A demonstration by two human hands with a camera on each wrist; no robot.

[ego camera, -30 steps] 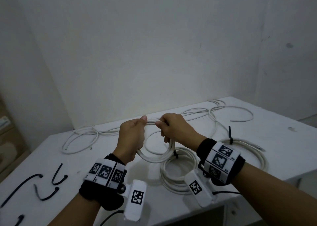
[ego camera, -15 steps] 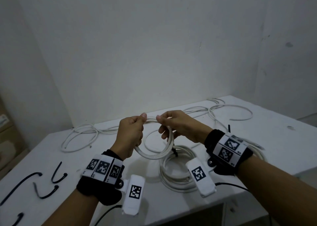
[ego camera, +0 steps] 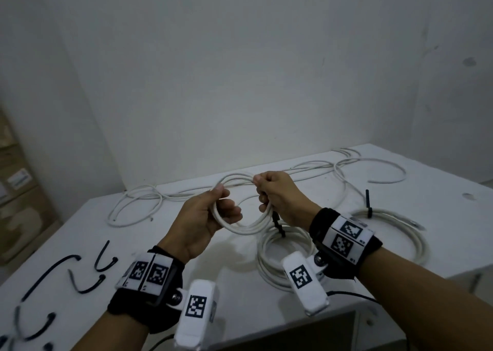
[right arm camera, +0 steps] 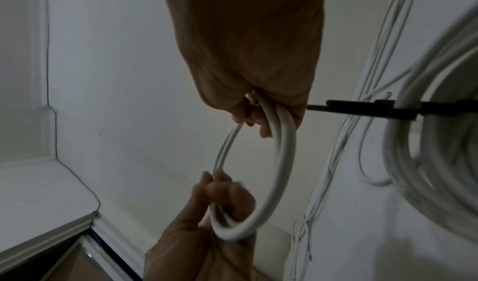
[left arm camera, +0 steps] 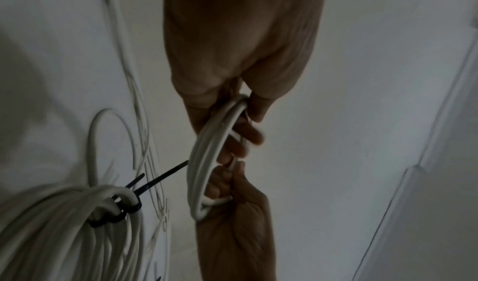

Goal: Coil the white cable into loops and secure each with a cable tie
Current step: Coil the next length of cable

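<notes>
I hold a small coil of white cable (ego camera: 241, 228) in the air between both hands, a few turns thick. My left hand (ego camera: 226, 204) grips its left side, thumb on top and fingers curled through the loop. My right hand (ego camera: 260, 193) pinches the top right of the coil, where the cable runs on to the loose length (ego camera: 306, 166) on the table. In the left wrist view the coil (left arm camera: 207, 152) passes through both fists. In the right wrist view the coil (right arm camera: 280, 162) hangs from my right hand, with my left hand (right arm camera: 225, 199) curled round its lower end.
A tied coil (ego camera: 269, 262) with a black cable tie (ego camera: 277, 224) lies on the white table (ego camera: 440, 217) just below my hands. A second tied coil (ego camera: 400, 233) lies to the right. Loose cable (ego camera: 133, 204) trails along the back. Several black ties (ego camera: 50, 270) lie at the left.
My hands have moved apart along the coil. The left hand has turned palm up and slid down its left side, and the loop has opened wider.
</notes>
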